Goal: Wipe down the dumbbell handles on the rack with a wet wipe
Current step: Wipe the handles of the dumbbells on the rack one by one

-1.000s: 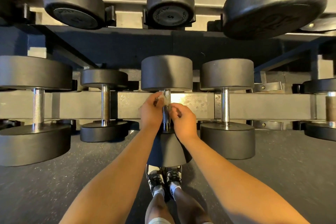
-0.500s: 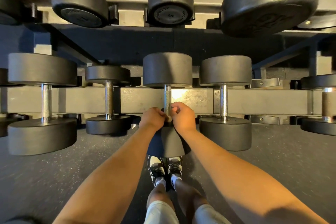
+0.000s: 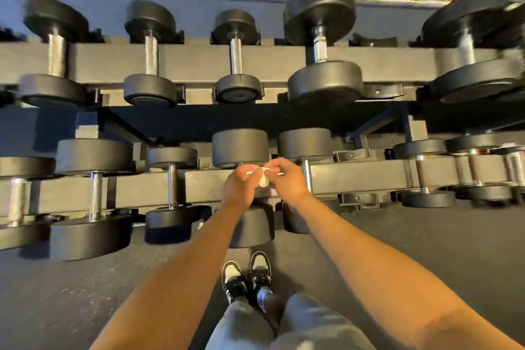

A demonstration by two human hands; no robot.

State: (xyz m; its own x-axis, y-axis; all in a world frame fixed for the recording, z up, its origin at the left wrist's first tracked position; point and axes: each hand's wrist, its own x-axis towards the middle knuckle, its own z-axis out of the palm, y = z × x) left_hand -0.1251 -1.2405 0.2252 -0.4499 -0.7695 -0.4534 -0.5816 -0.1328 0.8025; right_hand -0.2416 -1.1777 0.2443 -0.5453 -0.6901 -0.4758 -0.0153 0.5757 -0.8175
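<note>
A small white wet wipe hangs bunched between my two hands in front of the lower rack rail. My left hand and my right hand each pinch an end of it, fingers curled. Behind them sits a black dumbbell on the lower tier, its chrome handle hidden by my hands. To its right is another dumbbell with its handle partly behind my right hand. The wipe is off the handle, held a little in front of it.
The grey rack rail carries more dumbbells left and right. An upper tier holds several dumbbells, the largest right of centre. My shoes stand on the dark rubber floor just before the rack.
The view has tilted up, showing the upper tier. My hands have come off the middle dumbbell's handle and now hold the wipe bunched between them.
</note>
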